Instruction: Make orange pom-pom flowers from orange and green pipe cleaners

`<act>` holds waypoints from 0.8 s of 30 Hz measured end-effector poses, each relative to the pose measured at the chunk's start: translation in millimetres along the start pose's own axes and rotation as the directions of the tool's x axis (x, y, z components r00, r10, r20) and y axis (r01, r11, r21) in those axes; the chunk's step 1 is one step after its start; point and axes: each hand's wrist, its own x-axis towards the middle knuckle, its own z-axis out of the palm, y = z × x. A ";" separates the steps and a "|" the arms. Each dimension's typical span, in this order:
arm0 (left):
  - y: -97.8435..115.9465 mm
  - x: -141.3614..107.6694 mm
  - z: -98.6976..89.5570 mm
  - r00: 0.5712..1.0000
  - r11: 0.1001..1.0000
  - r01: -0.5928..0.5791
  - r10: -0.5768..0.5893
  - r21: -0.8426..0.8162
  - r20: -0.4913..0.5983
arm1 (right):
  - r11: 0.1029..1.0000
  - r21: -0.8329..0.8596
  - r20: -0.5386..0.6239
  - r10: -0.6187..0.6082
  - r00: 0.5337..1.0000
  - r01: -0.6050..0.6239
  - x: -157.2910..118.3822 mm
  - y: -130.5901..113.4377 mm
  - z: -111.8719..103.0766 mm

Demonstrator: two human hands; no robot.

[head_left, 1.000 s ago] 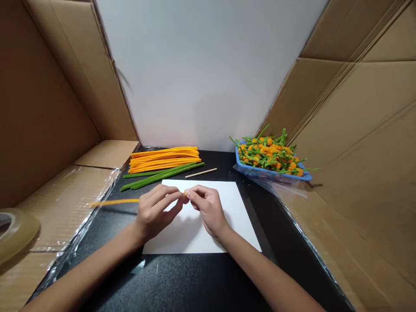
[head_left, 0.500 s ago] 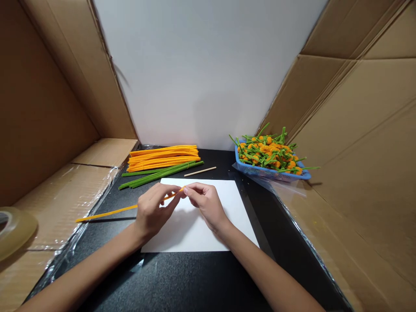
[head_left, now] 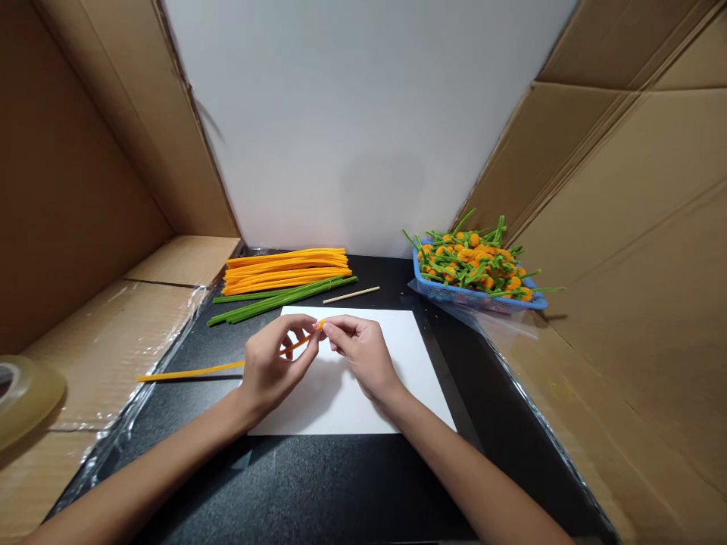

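Observation:
An orange pipe cleaner [head_left: 193, 372] runs from the left, behind my left hand [head_left: 276, 362], to the fingertips of both hands. My left hand pinches it near its right end between thumb and forefinger. At that same end, the thumb and fingers of my right hand [head_left: 363, 352] are closed on the tip, which looks slightly curled. Both hands are above a white sheet of paper [head_left: 397, 363], their fingertips nearly touching. The exact shape of the tip is partly hidden by the fingers.
Behind the paper lie a bundle of orange pipe cleaners [head_left: 287, 271], several green pipe cleaners [head_left: 278, 303] and a thin wooden stick [head_left: 351, 295]. A blue basket [head_left: 482, 298] of orange-and-green pieces stands at back right. A tape roll [head_left: 34, 397] sits at left. Cardboard walls [head_left: 625, 227] flank the black table [head_left: 318, 484].
The fingers have shifted slightly at the pipe cleaner's tip, and its long free end has moved a little to the right. The camera view has shifted slightly too.

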 end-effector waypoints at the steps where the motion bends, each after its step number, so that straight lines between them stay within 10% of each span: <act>1: 0.1 0.1 -0.2 1.000 1.000 0.000 0.000 0.000 0.001 | 1.000 0.001 -0.003 -0.003 1.000 0.003 -0.1 -0.4 0.1; 14: -0.6 -2.8 1.7 0.998 0.999 0.049 -0.049 -0.001 0.041 | 0.996 -0.090 -0.013 -0.013 1.000 0.011 0.6 -1.4 -0.8; 24: -11.9 4.1 -2.2 0.952 0.922 -0.280 0.231 0.267 0.203 | 0.953 -0.291 0.035 -0.084 0.996 0.090 5.1 -2.2 -9.5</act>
